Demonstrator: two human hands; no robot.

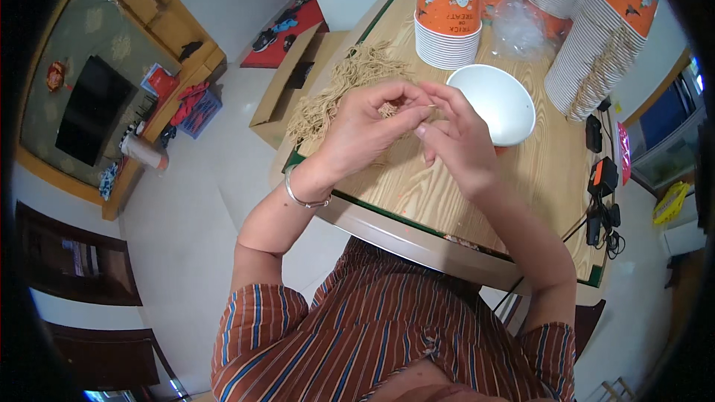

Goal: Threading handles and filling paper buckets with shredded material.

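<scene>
My left hand [376, 120] and my right hand [460, 138] meet above the table, fingers closed in a pinch. Between the fingertips shows a short bit of thin tan cord [432, 106]; the fingers hide most of it. Beside my left hand lies a loose heap of tan twisted cords [335, 89]. A paper bucket [495, 100], white inside, stands just beyond my right hand, its mouth tipped toward me.
Behind stands a stack of orange printed paper buckets [448, 18], upside down. Taller stacks [596, 45] rise at the right, near a clear plastic bag [521, 30]. Black adapters and cables [596, 208] lie along the right edge. A cardboard box [275, 104] sits left of the table.
</scene>
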